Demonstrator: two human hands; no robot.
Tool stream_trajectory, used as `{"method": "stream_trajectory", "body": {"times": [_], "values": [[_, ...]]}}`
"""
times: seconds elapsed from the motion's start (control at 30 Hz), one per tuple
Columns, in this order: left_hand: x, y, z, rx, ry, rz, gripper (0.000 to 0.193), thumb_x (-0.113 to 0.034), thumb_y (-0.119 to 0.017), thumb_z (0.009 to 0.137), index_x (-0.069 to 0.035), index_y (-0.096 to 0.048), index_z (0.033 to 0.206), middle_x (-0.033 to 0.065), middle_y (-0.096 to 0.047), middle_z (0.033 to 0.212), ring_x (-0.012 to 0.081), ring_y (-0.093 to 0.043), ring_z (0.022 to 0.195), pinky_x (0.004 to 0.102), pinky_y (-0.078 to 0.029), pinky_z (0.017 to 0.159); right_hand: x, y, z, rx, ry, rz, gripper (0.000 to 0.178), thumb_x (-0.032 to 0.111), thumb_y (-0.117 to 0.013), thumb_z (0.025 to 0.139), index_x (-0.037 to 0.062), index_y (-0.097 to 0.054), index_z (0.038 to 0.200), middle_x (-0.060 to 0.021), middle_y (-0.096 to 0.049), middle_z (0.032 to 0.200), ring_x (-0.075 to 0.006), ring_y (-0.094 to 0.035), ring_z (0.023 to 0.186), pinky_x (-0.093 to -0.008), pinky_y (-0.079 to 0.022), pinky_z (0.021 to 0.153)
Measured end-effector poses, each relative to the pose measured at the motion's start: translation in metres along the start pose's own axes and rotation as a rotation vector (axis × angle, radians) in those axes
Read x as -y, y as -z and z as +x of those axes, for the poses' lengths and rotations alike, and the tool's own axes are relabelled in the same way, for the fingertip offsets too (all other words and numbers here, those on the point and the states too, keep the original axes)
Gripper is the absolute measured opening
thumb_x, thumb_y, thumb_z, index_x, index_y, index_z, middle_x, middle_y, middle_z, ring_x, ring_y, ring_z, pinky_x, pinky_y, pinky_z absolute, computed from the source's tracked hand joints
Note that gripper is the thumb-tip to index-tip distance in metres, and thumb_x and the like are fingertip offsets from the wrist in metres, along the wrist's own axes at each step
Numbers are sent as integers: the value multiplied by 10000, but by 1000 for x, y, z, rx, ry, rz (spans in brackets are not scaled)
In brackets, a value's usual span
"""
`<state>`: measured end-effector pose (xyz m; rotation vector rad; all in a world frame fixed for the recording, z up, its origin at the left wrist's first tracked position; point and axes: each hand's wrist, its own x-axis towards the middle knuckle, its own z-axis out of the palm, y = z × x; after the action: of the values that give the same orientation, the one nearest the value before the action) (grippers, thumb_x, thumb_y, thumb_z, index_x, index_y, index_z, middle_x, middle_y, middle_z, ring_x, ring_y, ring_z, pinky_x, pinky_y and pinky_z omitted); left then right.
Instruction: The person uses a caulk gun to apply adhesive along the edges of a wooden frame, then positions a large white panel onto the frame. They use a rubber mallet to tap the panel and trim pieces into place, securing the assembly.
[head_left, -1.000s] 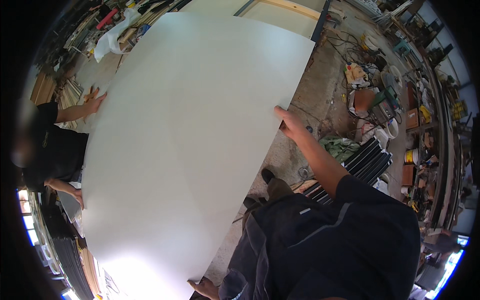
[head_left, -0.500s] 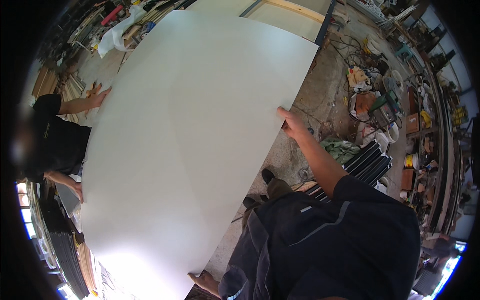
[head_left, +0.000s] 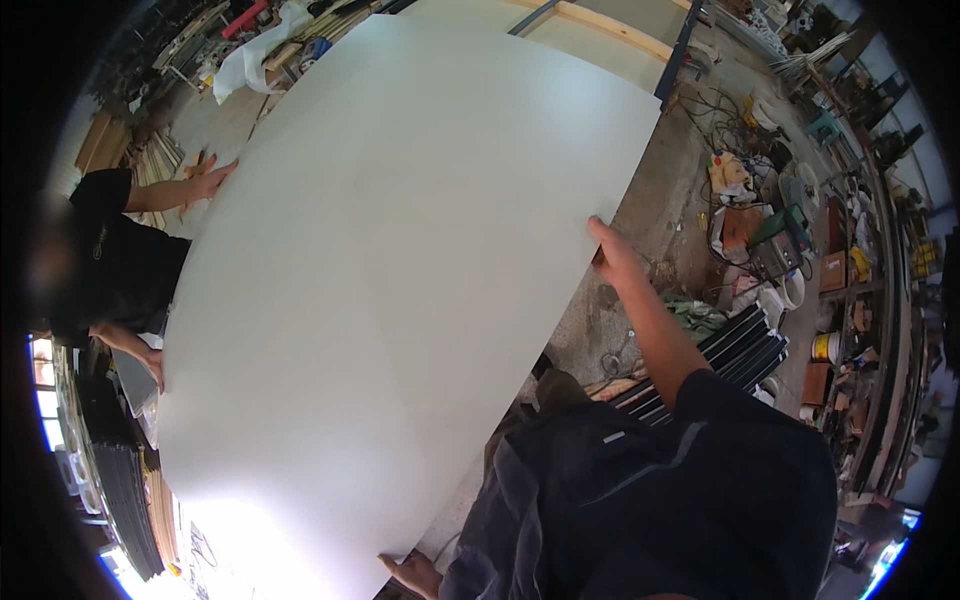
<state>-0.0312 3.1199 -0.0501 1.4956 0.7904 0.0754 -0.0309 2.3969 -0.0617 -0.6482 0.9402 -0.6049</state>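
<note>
A large white panel [head_left: 390,270] spans the middle of the view, flat side up. My right hand [head_left: 612,250] grips its right edge, thumb on top and fingers curled underneath, mostly hidden. Further down the same edge, my left hand [head_left: 412,574] holds near the bottom corner, its thumb on the surface and its other fingers partly hidden. Across the panel, a person in a dark shirt [head_left: 125,250] has one hand [head_left: 212,182] on the upper part of the left edge and another hand [head_left: 153,368] lower down.
Beyond the panel's far end lies a frame with a wooden bar [head_left: 615,28] and a dark rail [head_left: 678,55]. Black metal profiles [head_left: 740,350] are stacked at my right. Tangled cables [head_left: 715,115] and a green machine [head_left: 782,240] clutter the floor. Shelving [head_left: 870,330] runs along the right.
The panel's far end and right edge have shifted rightward in view, with my right hand on the edge. The other person's upper hand has shifted slightly right and up. Both my hands keep their grip.
</note>
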Motion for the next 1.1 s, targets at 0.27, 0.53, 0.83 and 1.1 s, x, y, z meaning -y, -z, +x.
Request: {"method": "stream_trajectory", "body": {"times": [0.27, 0.53, 0.83, 1.1], "values": [[-2, -21, -33, 175, -284, 632, 644, -126, -675, 948, 111, -400, 1479, 253, -621, 1325, 351, -614, 1152, 407, -500, 1013, -123, -15, -139, 627, -456, -249, 397, 292, -528, 1076, 27, -554, 1371, -100, -651, 1297, -241, -645, 1179, -423, -563, 946], [12, -29, -17, 165, 99, -128, 606, -321, -638, 1017, 30, -454, 1476, 184, -591, 1407, 313, -566, 1270, 409, -463, 1081, -228, -56, -211, 1045, -802, -115, 461, 226, -621, 1036, 37, -496, 1437, -129, -627, 1348, -311, -662, 1172, -441, -597, 909], [19, -7, 15, -33, -67, -16, 553, -318, -596, 1046, 23, -472, 1463, 166, -605, 1407, 332, -567, 1279, 424, -454, 1110, -199, -54, -197, 764, -577, -87, 475, 112, -584, 1014, -10, -454, 1454, -186, -612, 1358, -366, -658, 1166, -519, -623, 869], [7, 9, 7, -104, -3, -69, 575, -318, -588, 1050, 37, -439, 1477, 169, -605, 1412, 333, -559, 1295, 418, -437, 1126, -150, -13, -153, 560, -447, -97, 502, 114, -639, 949, -24, -490, 1409, -157, -648, 1241, -342, -672, 1125, -519, -630, 819]]}}
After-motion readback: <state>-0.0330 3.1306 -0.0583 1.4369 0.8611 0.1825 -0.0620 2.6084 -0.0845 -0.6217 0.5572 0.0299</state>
